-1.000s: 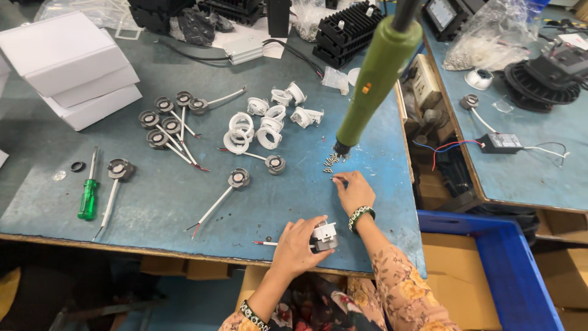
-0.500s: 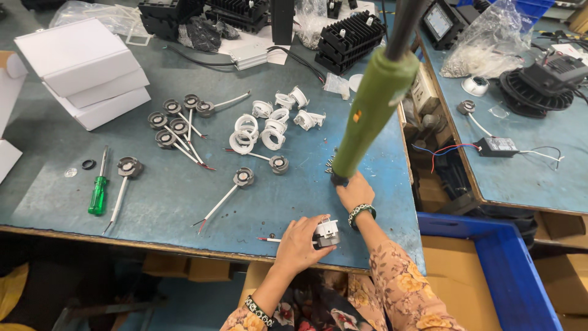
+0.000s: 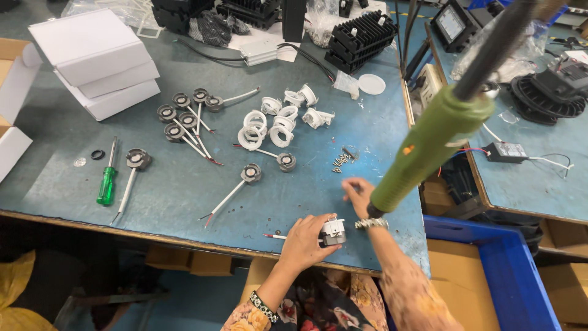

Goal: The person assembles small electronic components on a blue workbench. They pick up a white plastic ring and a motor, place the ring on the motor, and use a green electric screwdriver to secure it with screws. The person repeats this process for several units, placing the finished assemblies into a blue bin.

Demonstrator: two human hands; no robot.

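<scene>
A worn teal-blue metal workbench [image 3: 184, 190] with a scuffed, paint-chipped near edge fills most of the scene. To the right stands a second teal-blue bench [image 3: 527, 184], with a narrow gap between the 2. Below that gap, near right, sits a bright blue plastic crate [image 3: 508, 276] beside brown cardboard boxes [image 3: 459, 270]. Under the near edge of the main bench the floor [image 3: 184, 306] is blue-grey, with more flat brown cardboard [image 3: 190, 262]. A yellow bag [image 3: 18, 294] lies at the near left. The light is even and bright from above.
</scene>
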